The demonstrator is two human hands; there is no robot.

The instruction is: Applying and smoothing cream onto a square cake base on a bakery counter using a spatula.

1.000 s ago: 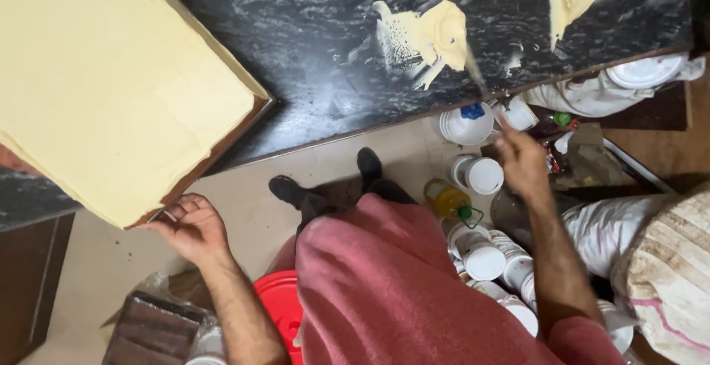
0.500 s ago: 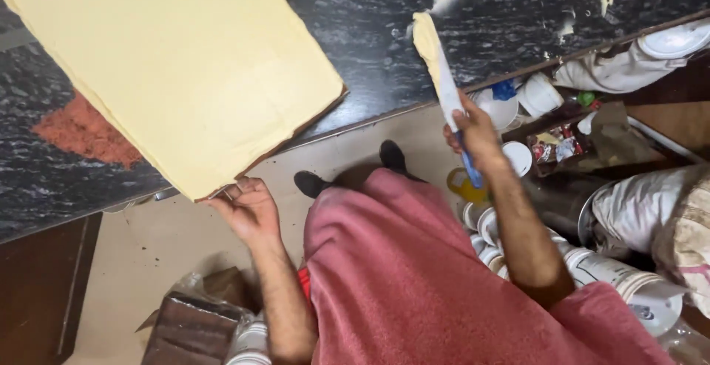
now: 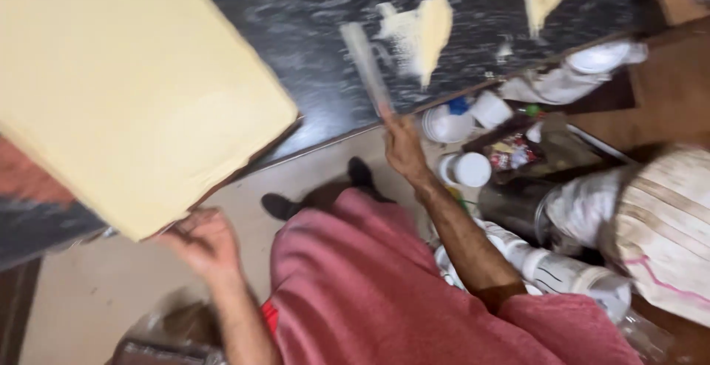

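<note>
**Board steadied at its corner, spreader raised over the dark slab**

I see my left hand [image 3: 203, 243] at the lower corner of the big pale-yellow board [image 3: 126, 91], fingers curled under the edge where it overhangs the black marbled countertop [image 3: 318, 62]. The frame is blurred, so I cannot tell whether the fingers truly clamp the corner or only rest against it. Holding there makes sense to me: the overhang is the one spot where a hand can get beneath the board and keep it from sliding.

My right hand [image 3: 403, 147] is wrapped closed around the handle of a flat spreading tool [image 3: 366, 62], blade pointing up and away over the countertop, just beside a patch of yellowish paste [image 3: 421, 32]. More smears sit near the top edge. I judge the blade is angled that way to reach the paste.

Below the counter edge, white lidded tubs [image 3: 466, 169] crowd the floor, within the right arm's reach, beside a pale striped sack [image 3: 665, 232].
</note>
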